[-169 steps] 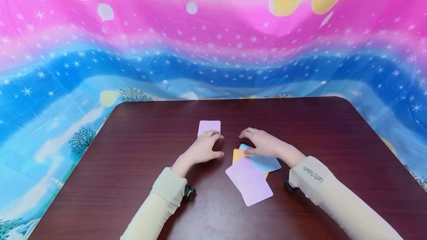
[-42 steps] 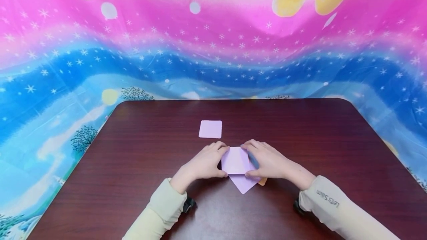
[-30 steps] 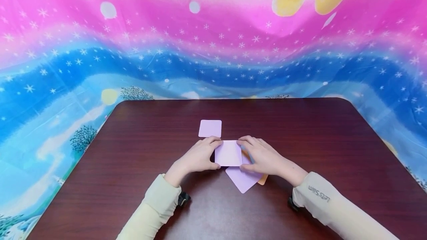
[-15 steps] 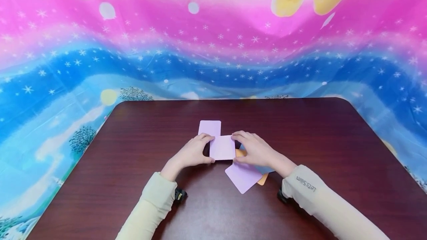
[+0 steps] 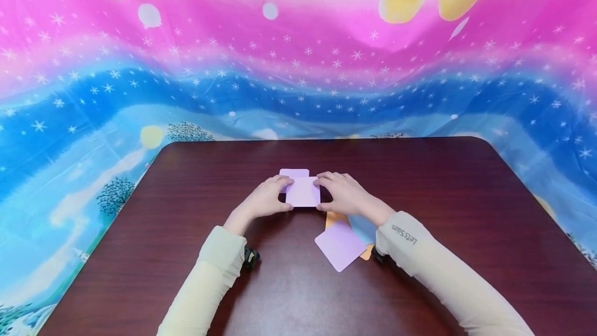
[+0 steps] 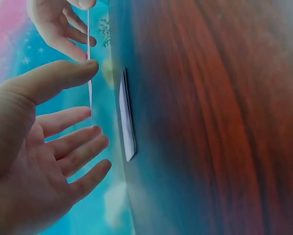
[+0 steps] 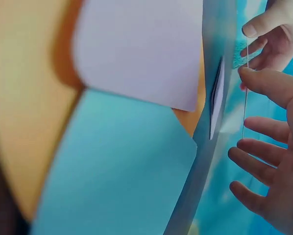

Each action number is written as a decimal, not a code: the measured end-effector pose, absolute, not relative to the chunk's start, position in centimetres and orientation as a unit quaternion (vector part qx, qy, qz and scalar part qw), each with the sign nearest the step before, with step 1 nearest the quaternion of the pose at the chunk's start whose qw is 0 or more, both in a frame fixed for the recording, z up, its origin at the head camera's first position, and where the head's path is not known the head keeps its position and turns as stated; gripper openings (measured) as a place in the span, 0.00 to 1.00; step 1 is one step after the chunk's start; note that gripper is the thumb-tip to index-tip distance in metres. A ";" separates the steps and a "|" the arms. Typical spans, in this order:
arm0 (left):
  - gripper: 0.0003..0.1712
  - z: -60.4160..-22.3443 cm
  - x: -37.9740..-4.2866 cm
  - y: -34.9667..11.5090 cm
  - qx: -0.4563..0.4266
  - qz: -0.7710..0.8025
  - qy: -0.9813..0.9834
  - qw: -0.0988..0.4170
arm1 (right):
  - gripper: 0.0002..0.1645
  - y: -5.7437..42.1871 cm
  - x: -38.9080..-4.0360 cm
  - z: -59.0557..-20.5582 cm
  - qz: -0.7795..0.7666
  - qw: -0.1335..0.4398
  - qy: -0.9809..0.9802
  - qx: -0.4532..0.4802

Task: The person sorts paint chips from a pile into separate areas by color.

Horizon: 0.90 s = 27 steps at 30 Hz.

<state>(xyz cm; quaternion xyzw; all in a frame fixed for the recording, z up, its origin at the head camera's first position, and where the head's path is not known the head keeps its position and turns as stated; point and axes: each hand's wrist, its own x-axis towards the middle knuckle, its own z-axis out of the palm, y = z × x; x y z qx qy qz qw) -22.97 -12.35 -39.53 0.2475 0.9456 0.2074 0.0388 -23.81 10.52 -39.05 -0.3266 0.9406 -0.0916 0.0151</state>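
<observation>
A pale purple card (image 5: pixel 303 192) is held level between both hands, above the table. My left hand (image 5: pixel 263 198) pinches its left edge between thumb and fingers. On its right edge, my right hand (image 5: pixel 347 193) does the same. Both wrist views show the held card (image 6: pixel 90 90) edge-on and apart from the small purple card stack (image 6: pixel 127 120) lower down. That stack (image 5: pixel 294 172) lies flat behind the held card, which partly hides it in the head view.
Nearer me on the dark wooden table (image 5: pixel 196 284) lies a loose pile: a purple card (image 5: pixel 340 246) over an orange card (image 5: pixel 368 252), with a blue card (image 5: pixel 363 227) beside it. My right forearm passes over the pile's right side. A colourful cloth (image 5: pixel 298 102) hangs behind the table.
At first neither hand held a card. Both then lifted a purple card from the loose pile and carried it away and leftward, until it overlaps the purple stack in the head view.
</observation>
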 end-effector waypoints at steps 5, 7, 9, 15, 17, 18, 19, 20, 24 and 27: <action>0.36 -40.1 -24.1 -12.8 0.242 0.241 0.939 0.041 | 0.35 9.6 -24.9 -39.0 -0.085 0.040 0.943 -0.319; 0.36 -40.1 -24.5 -12.9 0.239 0.253 0.936 0.046 | 0.35 9.4 -25.3 -39.0 -0.087 0.045 0.944 -0.316; 0.36 -40.1 -24.9 -13.0 0.236 0.258 0.935 0.051 | 0.35 9.2 -25.7 -39.1 -0.093 0.051 0.945 -0.310; 0.36 -40.4 -25.8 -13.3 0.216 0.260 0.938 0.070 | 0.34 8.3 -26.7 -39.7 -0.104 0.055 0.945 -0.305; 0.36 -40.5 -26.1 -13.4 0.209 0.262 0.939 0.074 | 0.34 8.0 -27.0 -39.8 -0.104 0.057 0.946 -0.302; 0.36 -40.5 -26.3 -13.4 0.207 0.262 0.940 0.076 | 0.33 7.9 -27.2 -39.8 -0.105 0.059 0.946 -0.300; 0.36 -40.6 -26.4 -13.4 0.205 0.264 0.939 0.078 | 0.33 7.8 -27.3 -39.9 -0.105 0.061 0.947 -0.297; 0.36 -40.6 -26.6 -13.4 0.203 0.263 0.940 0.079 | 0.33 7.8 -27.4 -39.9 -0.105 0.063 0.947 -0.295; 0.37 -40.8 -27.1 -13.4 0.190 0.260 0.942 0.091 | 0.33 7.4 -28.0 -40.2 -0.106 0.081 0.950 -0.283; 0.37 -40.9 -27.3 -13.5 0.179 0.259 0.944 0.095 | 0.34 7.1 -28.4 -40.3 -0.110 0.093 0.951 -0.275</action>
